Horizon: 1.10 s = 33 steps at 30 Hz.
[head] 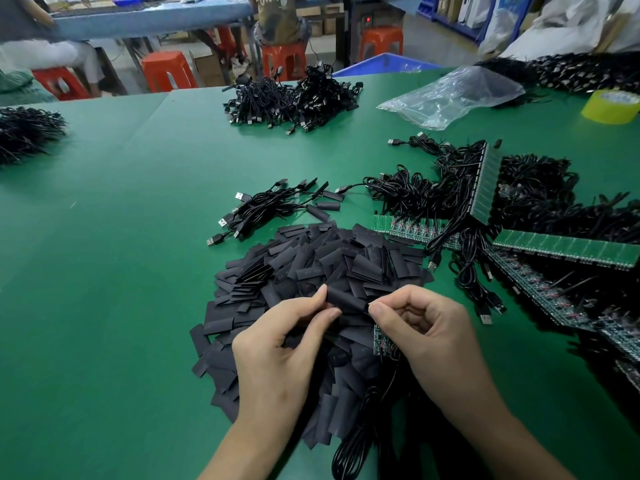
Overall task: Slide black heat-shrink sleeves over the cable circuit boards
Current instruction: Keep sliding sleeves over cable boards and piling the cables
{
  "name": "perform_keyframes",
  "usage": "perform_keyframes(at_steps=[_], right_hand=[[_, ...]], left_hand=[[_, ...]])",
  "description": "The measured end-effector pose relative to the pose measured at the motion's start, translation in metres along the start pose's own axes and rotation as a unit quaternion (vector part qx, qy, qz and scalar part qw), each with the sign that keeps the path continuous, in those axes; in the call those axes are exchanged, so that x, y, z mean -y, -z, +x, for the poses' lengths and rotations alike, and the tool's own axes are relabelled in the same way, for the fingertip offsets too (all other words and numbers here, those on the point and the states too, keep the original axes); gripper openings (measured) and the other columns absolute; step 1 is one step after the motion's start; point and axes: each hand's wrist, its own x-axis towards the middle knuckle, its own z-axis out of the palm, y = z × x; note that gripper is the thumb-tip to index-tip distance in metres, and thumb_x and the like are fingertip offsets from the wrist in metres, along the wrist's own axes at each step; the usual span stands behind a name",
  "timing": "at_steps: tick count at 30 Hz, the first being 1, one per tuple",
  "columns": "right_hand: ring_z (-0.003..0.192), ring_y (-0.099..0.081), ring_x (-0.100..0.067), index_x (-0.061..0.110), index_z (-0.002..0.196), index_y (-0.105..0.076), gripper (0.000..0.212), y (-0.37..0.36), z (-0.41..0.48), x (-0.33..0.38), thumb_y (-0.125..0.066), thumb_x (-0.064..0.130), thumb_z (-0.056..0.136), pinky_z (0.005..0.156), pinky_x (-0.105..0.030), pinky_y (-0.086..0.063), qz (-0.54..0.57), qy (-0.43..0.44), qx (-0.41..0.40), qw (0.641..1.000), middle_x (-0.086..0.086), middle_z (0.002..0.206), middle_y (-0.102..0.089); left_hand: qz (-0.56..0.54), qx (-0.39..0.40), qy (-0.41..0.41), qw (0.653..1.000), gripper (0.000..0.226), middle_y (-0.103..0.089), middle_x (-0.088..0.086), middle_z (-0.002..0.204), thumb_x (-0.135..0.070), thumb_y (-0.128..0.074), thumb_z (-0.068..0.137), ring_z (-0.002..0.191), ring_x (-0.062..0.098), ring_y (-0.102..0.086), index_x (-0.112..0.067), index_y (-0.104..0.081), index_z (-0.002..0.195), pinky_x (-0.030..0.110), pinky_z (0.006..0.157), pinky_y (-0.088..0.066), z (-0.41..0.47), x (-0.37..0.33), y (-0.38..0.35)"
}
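Note:
A black heat-shrink sleeve (pixel 346 296) is held over the heap of loose sleeves (pixel 311 268) in the middle of the green table (pixel 121 271). My left hand (pixel 284 344) pinches its left end between thumb and forefinger. My right hand (pixel 426 330) pinches its right end, and a small green circuit board (pixel 380 341) with its black cable (pixel 356 427) shows under the curled fingers of that hand. How the board is held is hidden by the fingers.
Sleeved cables (pixel 277 206) lie just beyond the heap. Panels of green boards with wired cables (pixel 519 216) spread on the right. Further off are cable bundles (pixel 298 98), a clear plastic bag (pixel 453 95) and a yellow tape roll (pixel 611 105). People sit at a bench behind.

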Motion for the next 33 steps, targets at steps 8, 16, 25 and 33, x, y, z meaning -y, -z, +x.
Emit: perform_keyframes(at_steps=[8,16,25,33], right_hand=[[0.060,-0.059,-0.005,0.018,0.079,-0.076,0.011,-0.001,-0.001,0.001,-0.076,0.013,0.089,0.058,-0.015,-0.049,0.013,-0.008,-0.018,1.000,-0.001,0.068,-0.070],[0.061,-0.060,-0.003,0.016,0.080,-0.076,0.010,-0.003,-0.001,0.004,-0.074,0.014,0.090,0.059,-0.014,-0.049,0.035,-0.006,-0.008,0.999,0.002,0.066,-0.069],[0.062,-0.068,-0.010,0.026,0.086,-0.076,0.007,-0.007,-0.006,0.008,-0.074,0.021,0.090,0.064,-0.020,-0.054,0.012,0.007,0.040,0.999,-0.002,0.076,-0.075],[0.083,-0.069,-0.003,0.030,0.087,-0.077,0.006,-0.001,-0.006,0.012,-0.073,0.035,0.085,0.074,-0.028,-0.056,-0.208,0.141,0.019,0.968,0.021,0.084,-0.072]], left_hand=[[-0.028,0.003,0.004,1.000,0.025,-0.077,-0.012,0.101,-0.014,-0.082,0.082,0.093,0.006,-0.074,-0.016,-0.079,0.106,0.018,0.084,-0.055,-0.005,-0.002,-0.004],[-0.046,0.001,0.026,0.999,0.032,-0.077,-0.013,0.101,-0.017,-0.082,0.082,0.093,0.008,-0.075,-0.020,-0.077,0.113,0.020,0.085,-0.056,-0.002,-0.001,-0.003],[-0.034,0.007,0.019,0.999,0.051,-0.074,-0.015,0.102,-0.032,-0.083,0.075,0.096,0.008,-0.073,-0.025,-0.070,0.124,0.016,0.087,-0.054,-0.001,-0.004,-0.004],[-0.003,-0.003,-0.028,1.000,0.047,-0.073,-0.017,0.105,-0.032,-0.082,0.079,0.097,0.009,-0.073,-0.026,-0.069,0.124,0.017,0.089,-0.053,0.005,0.000,0.003]])
